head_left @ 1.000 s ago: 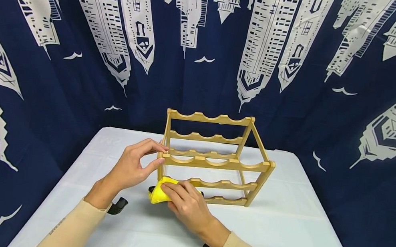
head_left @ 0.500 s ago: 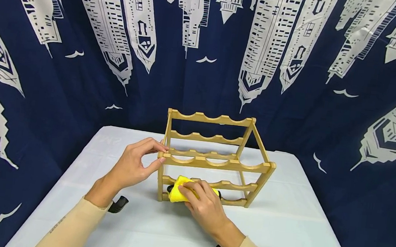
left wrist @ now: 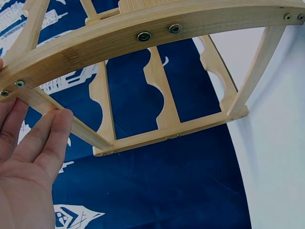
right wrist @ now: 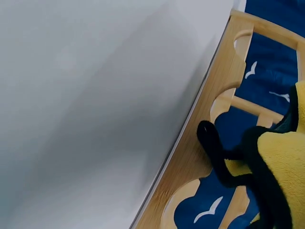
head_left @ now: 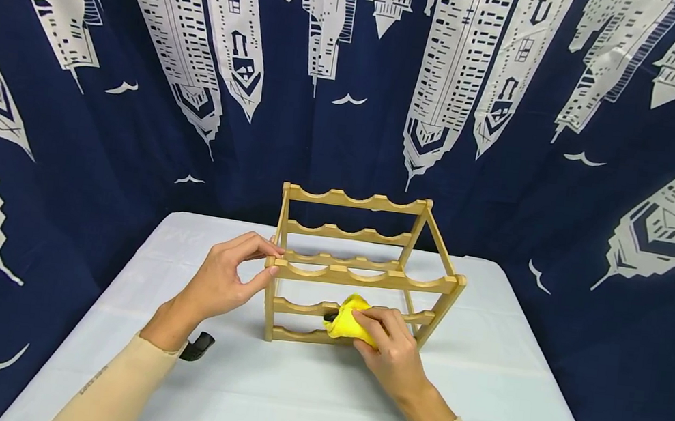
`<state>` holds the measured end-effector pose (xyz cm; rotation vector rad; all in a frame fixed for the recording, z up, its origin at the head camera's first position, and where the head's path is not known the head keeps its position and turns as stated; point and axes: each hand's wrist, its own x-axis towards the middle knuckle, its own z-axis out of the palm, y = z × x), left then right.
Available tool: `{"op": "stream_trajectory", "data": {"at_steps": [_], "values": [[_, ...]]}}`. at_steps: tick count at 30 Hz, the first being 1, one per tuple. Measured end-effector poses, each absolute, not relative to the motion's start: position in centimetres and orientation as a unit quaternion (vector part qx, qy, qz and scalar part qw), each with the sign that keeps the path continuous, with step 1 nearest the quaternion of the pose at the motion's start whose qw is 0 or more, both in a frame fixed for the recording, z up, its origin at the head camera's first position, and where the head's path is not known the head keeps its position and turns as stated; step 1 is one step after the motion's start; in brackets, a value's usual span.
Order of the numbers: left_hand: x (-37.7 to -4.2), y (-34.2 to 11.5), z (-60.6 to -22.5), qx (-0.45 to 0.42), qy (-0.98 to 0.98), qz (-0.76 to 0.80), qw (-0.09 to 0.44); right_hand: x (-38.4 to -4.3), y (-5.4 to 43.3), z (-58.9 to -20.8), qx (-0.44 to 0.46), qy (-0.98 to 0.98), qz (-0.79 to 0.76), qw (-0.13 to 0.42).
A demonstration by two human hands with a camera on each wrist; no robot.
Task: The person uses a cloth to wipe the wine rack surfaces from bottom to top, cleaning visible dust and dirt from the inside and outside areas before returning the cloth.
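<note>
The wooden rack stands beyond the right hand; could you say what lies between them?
In the head view, a yellow cloth held by the right hand lies between that hand and the wooden rack.

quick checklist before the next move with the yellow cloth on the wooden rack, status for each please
1. Wooden rack upright on the white table: ok.
2. Left hand steadying the rack: ok, holding an upper front corner.
3. Yellow cloth in the right hand: ok, gripped.
4. Hands apart: ok.
5. Cloth pressing firmly on a rail: cannot tell.
</note>
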<state>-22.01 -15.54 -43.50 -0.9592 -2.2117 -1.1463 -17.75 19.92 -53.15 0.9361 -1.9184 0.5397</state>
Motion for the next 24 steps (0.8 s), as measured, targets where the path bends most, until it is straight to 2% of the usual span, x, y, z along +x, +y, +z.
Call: {"op": "stream_trajectory", "data": {"at_steps": [16, 24], "values": [[-22.2, -15.5, -43.5, -0.352, -0.8, -0.427, 0.231, -17.0, 24.1, -54.0, 0.305, -0.801, 0.246, 0.452], [-22.2, -15.7, -43.6, -0.351, -0.803, -0.425, 0.228, -16.4, 28.4, -54.0, 0.25, -0.8, 0.251, 0.484]]}}
